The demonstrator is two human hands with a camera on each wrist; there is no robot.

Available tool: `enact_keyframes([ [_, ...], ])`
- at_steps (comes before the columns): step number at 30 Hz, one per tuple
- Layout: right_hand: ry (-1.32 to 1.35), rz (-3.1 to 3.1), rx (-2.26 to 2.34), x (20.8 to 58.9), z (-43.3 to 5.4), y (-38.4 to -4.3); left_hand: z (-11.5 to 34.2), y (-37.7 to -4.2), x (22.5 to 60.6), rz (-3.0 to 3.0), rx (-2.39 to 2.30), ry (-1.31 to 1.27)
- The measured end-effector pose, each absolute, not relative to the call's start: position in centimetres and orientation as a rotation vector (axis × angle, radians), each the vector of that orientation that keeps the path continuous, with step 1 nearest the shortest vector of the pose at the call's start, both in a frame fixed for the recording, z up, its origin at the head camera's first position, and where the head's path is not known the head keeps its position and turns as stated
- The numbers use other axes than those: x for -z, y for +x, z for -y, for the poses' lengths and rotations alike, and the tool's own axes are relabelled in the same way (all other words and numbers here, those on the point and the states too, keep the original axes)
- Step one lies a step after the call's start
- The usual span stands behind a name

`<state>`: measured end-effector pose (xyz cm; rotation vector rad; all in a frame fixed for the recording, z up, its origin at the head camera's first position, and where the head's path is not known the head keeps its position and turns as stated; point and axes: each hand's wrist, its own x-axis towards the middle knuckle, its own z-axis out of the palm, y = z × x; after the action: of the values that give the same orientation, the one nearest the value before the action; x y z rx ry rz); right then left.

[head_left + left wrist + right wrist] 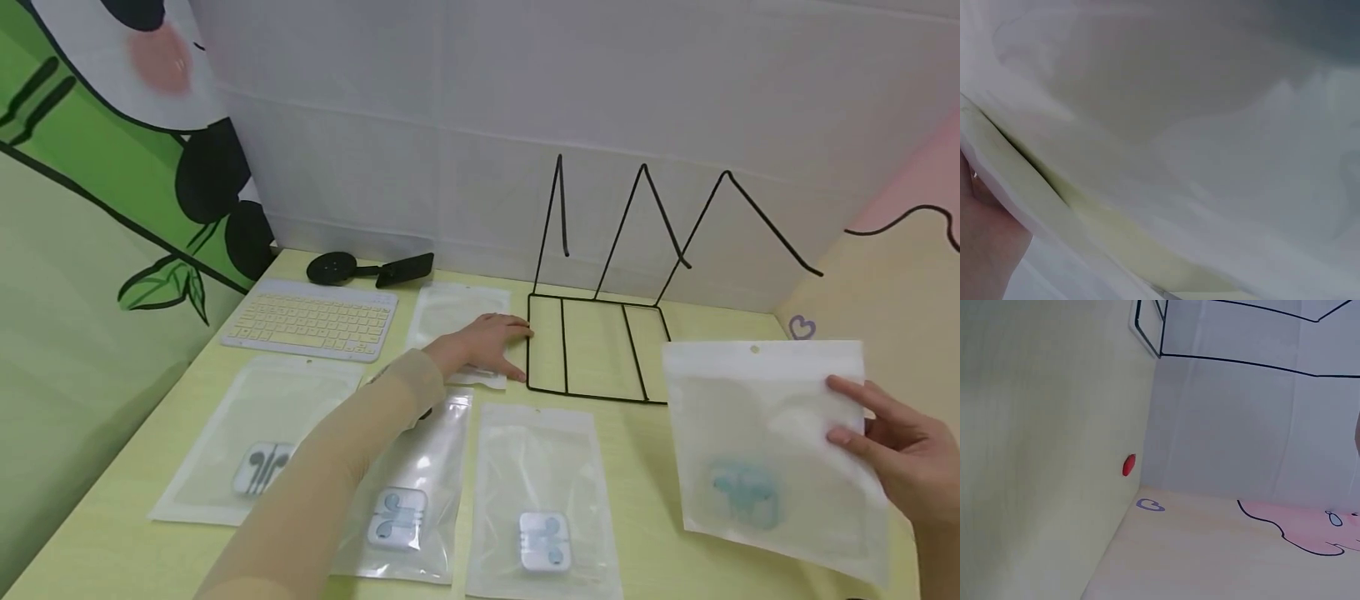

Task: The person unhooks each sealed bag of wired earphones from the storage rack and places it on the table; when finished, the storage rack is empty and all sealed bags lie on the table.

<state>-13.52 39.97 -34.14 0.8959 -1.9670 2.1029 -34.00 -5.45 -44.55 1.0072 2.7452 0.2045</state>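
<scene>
My right hand (907,450) pinches the right edge of a white frosted zip bag (765,392) between thumb and fingers. The bag is lifted upright at the right, and pale blue earphones (744,492) show blurred through it. My left hand (487,343) reaches to the back, its fingers spread and the fingertips at the left rail of a black wire rack (566,350). Under that hand lies another white bag (461,304), partly covered. A pale bag surface (1166,162) fills most of the left wrist view, with part of a hand at the left edge.
Nearer the front lie several bags with boxed earphones: a left one (285,392), a shiny one (420,467) partly behind my sleeve, a middle one (543,467). A keyboard (315,321) and black stand (367,271) are at back left. A small red object (1129,465) lies near the right wall.
</scene>
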Motion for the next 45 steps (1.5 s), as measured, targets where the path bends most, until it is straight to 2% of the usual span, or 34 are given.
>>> enact_keyframes([
  [10,1.116,2.108,-2.252,36.7,-39.6,-13.9,5.4,-34.1,44.6,-2.746,-0.198,1.006],
  [22,0.844,2.674,-1.917,38.4,-40.0,-12.8,5.5,-34.1,44.1,-2.729,-0.193,1.014],
  [29,0.838,2.823,-1.812,39.6,-40.3,-13.3,5.5,-33.9,44.0,-2.728,-0.188,1.01],
  [34,0.681,3.078,-1.538,40.2,-39.9,-13.9,5.6,-34.0,44.2,-2.737,-0.183,1.012],
  [45,0.845,3.141,-1.329,41.8,-39.4,-14.8,5.5,-33.9,44.1,-2.717,-0.223,0.998],
])
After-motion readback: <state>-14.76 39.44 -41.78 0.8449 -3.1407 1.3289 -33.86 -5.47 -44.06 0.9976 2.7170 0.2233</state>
